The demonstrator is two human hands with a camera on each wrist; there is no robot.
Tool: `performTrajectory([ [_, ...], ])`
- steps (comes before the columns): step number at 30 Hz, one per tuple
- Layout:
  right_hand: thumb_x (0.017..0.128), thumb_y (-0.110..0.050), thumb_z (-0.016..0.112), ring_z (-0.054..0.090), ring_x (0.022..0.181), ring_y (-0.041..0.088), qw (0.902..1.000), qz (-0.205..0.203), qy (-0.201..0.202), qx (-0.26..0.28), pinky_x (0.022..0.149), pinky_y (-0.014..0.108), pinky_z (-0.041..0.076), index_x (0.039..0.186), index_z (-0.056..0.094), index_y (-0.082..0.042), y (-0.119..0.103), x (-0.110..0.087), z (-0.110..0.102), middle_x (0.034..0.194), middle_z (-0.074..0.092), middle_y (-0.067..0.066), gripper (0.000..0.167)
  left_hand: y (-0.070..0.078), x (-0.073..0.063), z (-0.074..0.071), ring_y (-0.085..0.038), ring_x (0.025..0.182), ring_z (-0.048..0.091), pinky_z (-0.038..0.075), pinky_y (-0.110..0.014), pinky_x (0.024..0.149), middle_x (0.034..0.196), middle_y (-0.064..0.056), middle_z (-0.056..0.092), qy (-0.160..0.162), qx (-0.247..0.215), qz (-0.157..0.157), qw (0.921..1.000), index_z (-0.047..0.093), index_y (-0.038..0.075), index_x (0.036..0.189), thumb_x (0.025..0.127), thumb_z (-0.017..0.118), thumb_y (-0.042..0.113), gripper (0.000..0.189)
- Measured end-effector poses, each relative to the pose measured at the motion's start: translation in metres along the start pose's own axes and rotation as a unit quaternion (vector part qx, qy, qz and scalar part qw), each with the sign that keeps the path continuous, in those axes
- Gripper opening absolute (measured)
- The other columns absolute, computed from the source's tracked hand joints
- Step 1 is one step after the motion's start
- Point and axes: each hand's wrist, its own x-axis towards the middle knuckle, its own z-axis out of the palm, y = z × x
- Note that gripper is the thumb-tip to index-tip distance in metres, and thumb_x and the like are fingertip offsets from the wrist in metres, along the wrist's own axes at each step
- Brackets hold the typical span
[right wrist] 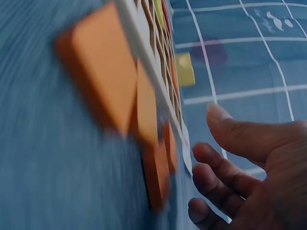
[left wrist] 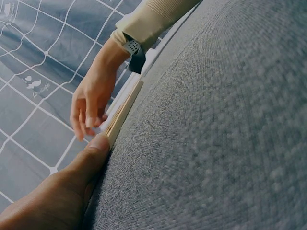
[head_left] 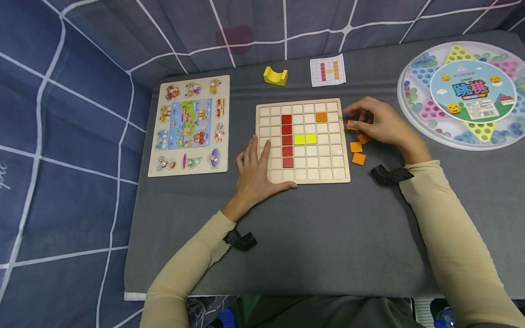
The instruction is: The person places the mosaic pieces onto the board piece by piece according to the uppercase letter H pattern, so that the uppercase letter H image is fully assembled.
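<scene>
A wooden grid board (head_left: 334,173) lies flat on the table. On it are a column of several red tiles (head_left: 287,140), two yellow tiles (head_left: 305,139) and one orange tile (head_left: 321,117). My left hand (head_left: 256,175) rests against the board's lower left corner, fingers spread along the left side and thumb at the near edge. Beside the right edge, my right hand (head_left: 379,120) hovers over several loose orange tiles (head_left: 356,147). In the right wrist view its thumb and fingers (right wrist: 235,129) stand apart with nothing between them, away from the orange tiles (right wrist: 103,67).
Behind the board are a small pattern card (head_left: 328,70) and a yellow curved block (head_left: 275,76). A wooden picture puzzle (head_left: 188,171) lies to the left. At the far right sits a round Chinese checkers box (head_left: 471,91). A grid-patterned curtain (head_left: 254,27) hangs behind the table.
</scene>
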Motion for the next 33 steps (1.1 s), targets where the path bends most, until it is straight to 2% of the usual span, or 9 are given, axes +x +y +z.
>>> performTrajectory([
  [4, 0.088, -0.006, 0.072, 0.044, 0.073, 0.007, 0.9999, 0.002, -0.011, -0.003, 0.064, 0.017, 0.035, 0.119, 0.067, -0.004, 0.008, -0.013, -0.01, 0.096, 0.057, 0.008, 0.032, -0.001, 0.0, 0.0, -0.034, 0.148, 0.016, 0.021, -0.055, 0.105, 0.16, -0.023, 0.016, -0.001, 0.0, -0.002, 1.0, 0.026, 0.008, 0.155, 0.056, 0.075, 0.078, 0.13],
  [8, 0.087, -0.007, 0.073, 0.044, 0.072, 0.008, 0.9999, 0.005, -0.017, 0.0, 0.064, 0.017, 0.035, 0.119, 0.066, -0.004, 0.015, -0.018, -0.012, 0.096, 0.058, 0.008, 0.033, -0.002, -0.001, 0.0, -0.033, 0.148, 0.016, 0.021, -0.055, 0.105, 0.16, -0.022, 0.017, -0.002, 0.002, -0.007, 1.0, 0.027, 0.009, 0.155, 0.056, 0.075, 0.078, 0.13],
  [14, 0.085, -0.009, 0.076, 0.046, 0.072, 0.01, 0.9994, 0.0, -0.01, -0.033, 0.064, 0.018, 0.034, 0.116, 0.068, -0.005, 0.018, -0.013, -0.004, 0.094, 0.061, 0.011, 0.033, -0.003, -0.002, 0.002, -0.033, 0.149, 0.016, 0.021, -0.055, 0.105, 0.16, -0.022, 0.018, 0.001, 0.005, -0.007, 1.0, 0.027, 0.009, 0.154, 0.055, 0.074, 0.08, 0.131],
  [21, 0.086, -0.014, 0.075, 0.046, 0.074, 0.016, 0.9975, 0.028, -0.022, -0.061, 0.064, 0.021, 0.034, 0.113, 0.068, -0.005, 0.015, -0.008, 0.0, 0.096, 0.058, 0.011, 0.029, -0.002, -0.002, 0.004, -0.034, 0.148, 0.017, 0.021, -0.055, 0.104, 0.16, -0.022, 0.018, 0.006, 0.001, -0.002, 1.0, 0.028, 0.009, 0.154, 0.055, 0.074, 0.08, 0.131],
  [33, 0.089, -0.008, 0.072, 0.043, 0.07, 0.01, 0.9995, 0.017, -0.01, -0.023, 0.064, 0.021, 0.033, 0.114, 0.069, -0.005, 0.024, -0.011, -0.002, 0.093, 0.056, 0.008, 0.025, -0.001, 0.0, 0.004, -0.034, 0.148, 0.018, 0.022, -0.055, 0.103, 0.159, -0.022, 0.02, 0.017, 0.0, 0.009, 0.9998, 0.029, 0.008, 0.154, 0.054, 0.074, 0.08, 0.131],
])
